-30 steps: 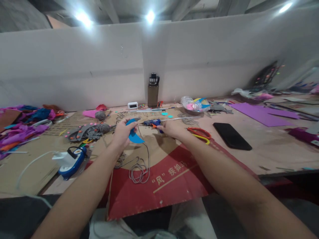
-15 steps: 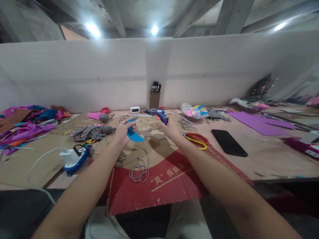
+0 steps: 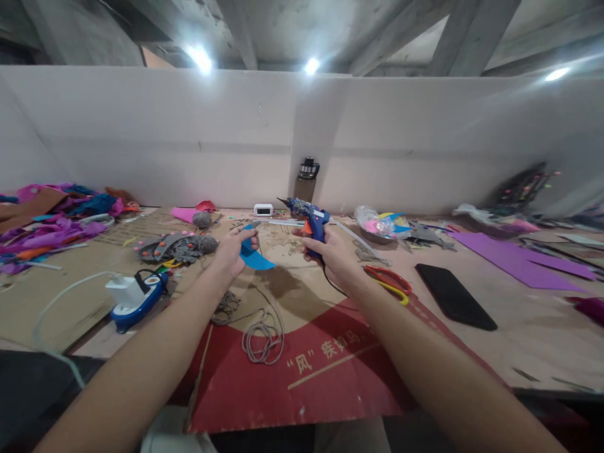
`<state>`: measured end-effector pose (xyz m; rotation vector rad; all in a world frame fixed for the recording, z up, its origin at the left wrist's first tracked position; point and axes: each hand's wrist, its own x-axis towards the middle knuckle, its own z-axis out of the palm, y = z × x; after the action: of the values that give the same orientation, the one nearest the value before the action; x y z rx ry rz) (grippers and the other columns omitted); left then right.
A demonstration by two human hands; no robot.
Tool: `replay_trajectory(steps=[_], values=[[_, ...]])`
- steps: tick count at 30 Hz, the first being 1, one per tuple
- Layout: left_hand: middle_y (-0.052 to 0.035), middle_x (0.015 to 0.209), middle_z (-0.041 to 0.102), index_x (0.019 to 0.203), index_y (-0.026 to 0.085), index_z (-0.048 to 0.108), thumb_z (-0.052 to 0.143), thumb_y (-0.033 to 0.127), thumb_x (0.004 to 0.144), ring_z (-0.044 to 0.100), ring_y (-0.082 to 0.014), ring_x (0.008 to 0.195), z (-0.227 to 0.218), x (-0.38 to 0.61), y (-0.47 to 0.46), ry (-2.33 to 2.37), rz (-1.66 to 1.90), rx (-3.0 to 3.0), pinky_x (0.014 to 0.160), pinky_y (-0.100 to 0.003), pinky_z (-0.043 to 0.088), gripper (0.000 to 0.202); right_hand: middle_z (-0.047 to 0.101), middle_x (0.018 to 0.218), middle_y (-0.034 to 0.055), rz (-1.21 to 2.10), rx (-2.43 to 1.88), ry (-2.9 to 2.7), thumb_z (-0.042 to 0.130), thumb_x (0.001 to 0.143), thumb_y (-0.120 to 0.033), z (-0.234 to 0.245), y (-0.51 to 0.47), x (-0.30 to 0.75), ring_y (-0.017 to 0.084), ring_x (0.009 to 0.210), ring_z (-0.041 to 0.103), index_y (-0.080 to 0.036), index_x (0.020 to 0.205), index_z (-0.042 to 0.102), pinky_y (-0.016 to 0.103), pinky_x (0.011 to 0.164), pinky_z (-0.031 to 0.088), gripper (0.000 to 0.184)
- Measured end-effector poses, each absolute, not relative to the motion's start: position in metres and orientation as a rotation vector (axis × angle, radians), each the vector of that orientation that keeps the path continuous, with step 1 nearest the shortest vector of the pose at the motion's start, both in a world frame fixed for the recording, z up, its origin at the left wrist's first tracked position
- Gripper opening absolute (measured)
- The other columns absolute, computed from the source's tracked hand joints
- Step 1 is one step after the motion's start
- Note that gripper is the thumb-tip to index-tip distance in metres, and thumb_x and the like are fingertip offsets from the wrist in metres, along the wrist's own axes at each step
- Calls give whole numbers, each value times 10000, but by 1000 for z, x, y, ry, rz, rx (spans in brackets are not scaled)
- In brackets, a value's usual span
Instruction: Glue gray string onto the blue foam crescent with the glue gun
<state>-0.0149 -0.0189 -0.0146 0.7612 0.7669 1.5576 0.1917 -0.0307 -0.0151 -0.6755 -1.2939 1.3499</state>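
Observation:
My left hand (image 3: pixel 234 250) pinches a curved piece of blue felt or foam sheet (image 3: pixel 258 258), whose pointed end hangs to the right. A grey strand runs beside the piece. In my right hand (image 3: pixel 333 251) is a blue glue gun (image 3: pixel 302 209) with an orange trigger, its nozzle pointing left above the table. A dark cord trails down from its handle. Below my hands, loose grey yarn (image 3: pixel 264 340) lies coiled on a red and brown cardboard sheet (image 3: pixel 302 396).
Right of my right arm are red-and-yellow-handled scissors (image 3: pixel 389 283), a black phone (image 3: pixel 453 296) and purple sheets (image 3: pixel 514 258). A blue power strip (image 3: pixel 136 305) with a white plug sits left. A bottle (image 3: pixel 306 179) and small white clock (image 3: pixel 263 210) stand at the back.
My right hand has lifted the glue gun off the back of the table and turned its nozzle up and left. The left hand still holds the blue piece. The view has shifted slightly.

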Motion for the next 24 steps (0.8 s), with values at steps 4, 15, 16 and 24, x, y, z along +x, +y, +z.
replay_trajectory(steps=[4,15,16,24], values=[[16,545,539,673,109,559,696,63,570,486,-56,468,-13,-14,-20,772,1578,823,440,-167,363,177,643,856,14,1340,-641,-1301,629,749,-348,-9,-38,191,79,572,491,-208,1029,508,219,485,376,335],[10,569,560,667,113,559,686,65,578,488,-57,471,-6,-14,-25,791,1634,824,453,-177,377,162,635,887,-10,1136,-624,-1433,594,770,-244,-18,-32,191,66,550,484,-234,1041,435,231,486,351,314],[13,561,553,666,111,562,686,67,582,485,-56,469,-6,-14,-26,784,1626,824,450,-174,373,156,635,904,-7,1128,-623,-1442,592,772,-239,-19,-32,191,64,547,480,-235,1045,432,233,487,349,317],[9,544,537,647,97,578,655,53,615,482,-47,461,-7,-15,-25,696,1571,776,442,-159,375,94,555,723,-50,1094,-664,-1489,584,773,-245,-21,-31,189,65,495,410,-222,1017,421,243,481,306,294]])
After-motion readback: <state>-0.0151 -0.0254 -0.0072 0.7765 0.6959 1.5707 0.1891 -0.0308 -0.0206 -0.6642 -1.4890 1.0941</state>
